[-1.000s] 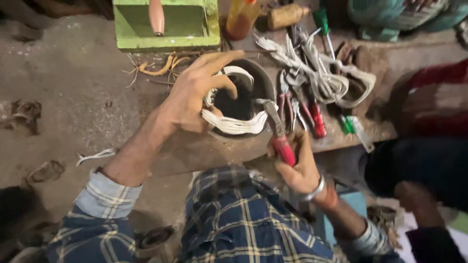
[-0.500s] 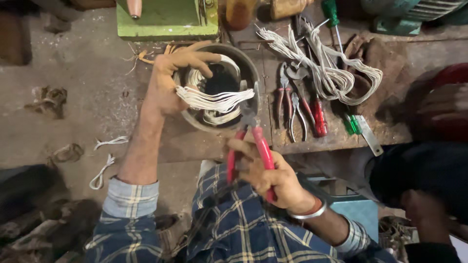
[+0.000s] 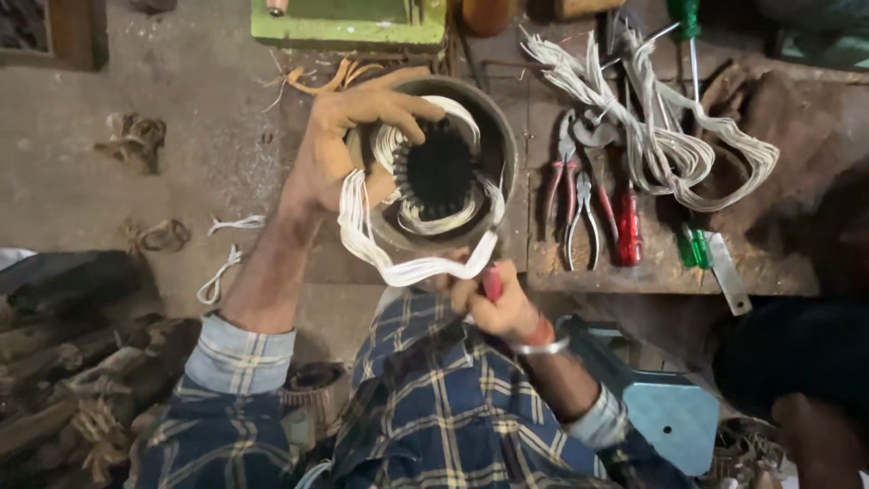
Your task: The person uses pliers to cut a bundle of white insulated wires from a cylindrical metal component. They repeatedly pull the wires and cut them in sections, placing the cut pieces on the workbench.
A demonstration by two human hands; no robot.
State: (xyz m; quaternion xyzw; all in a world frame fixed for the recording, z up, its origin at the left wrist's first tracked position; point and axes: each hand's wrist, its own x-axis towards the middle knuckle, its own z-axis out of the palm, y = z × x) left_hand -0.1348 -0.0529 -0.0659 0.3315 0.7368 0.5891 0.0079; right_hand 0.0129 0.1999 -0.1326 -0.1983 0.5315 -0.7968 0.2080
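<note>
A round metal motor stator (image 3: 496, 149) with a dark slotted core stands on the wooden bench edge. White winding wire (image 3: 407, 268) loops out of its near side. My left hand (image 3: 339, 145) grips the stator's left rim, fingers curled over the top and the white coil. My right hand (image 3: 493, 299) sits just below the stator, closed around red-handled pliers (image 3: 491, 282) that touch the pulled-out wire loop.
On the bench to the right lie pliers (image 3: 568, 195), a red-handled screwdriver (image 3: 627, 222), green-handled screwdrivers (image 3: 695, 246) and bundles of white wire (image 3: 674, 149). A green metal box (image 3: 348, 25) stands behind. Wire scraps litter the floor at left (image 3: 222, 272). A blue stool (image 3: 665, 407) is beside me.
My left hand shifted around the stator's rim. The white coil is now pulled out toward me in a long loop. My right hand with the pliers moved up against that loop.
</note>
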